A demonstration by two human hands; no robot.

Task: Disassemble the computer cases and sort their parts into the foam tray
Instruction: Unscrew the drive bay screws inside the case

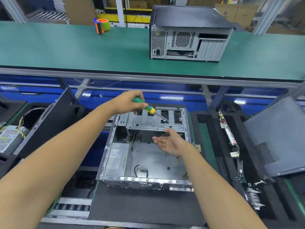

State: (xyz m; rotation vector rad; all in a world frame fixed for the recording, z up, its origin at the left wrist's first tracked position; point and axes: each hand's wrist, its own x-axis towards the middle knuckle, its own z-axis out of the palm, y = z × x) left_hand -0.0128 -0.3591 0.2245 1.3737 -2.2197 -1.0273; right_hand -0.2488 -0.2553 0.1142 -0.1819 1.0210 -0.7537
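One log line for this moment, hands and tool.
left hand: grips screwdriver, tip on drive cage | right hand: open, palm up, over open computer case

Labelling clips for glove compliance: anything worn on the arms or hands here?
No. Left hand and right hand are bare, as are both forearms up to the frame edge: no gloves, sleeves, watch, wrist strap or rings visible. The fingers carry no tape or markings.

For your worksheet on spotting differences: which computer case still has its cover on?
The computer case on the green conveyor belt; the open case beneath the hands shows its inside.
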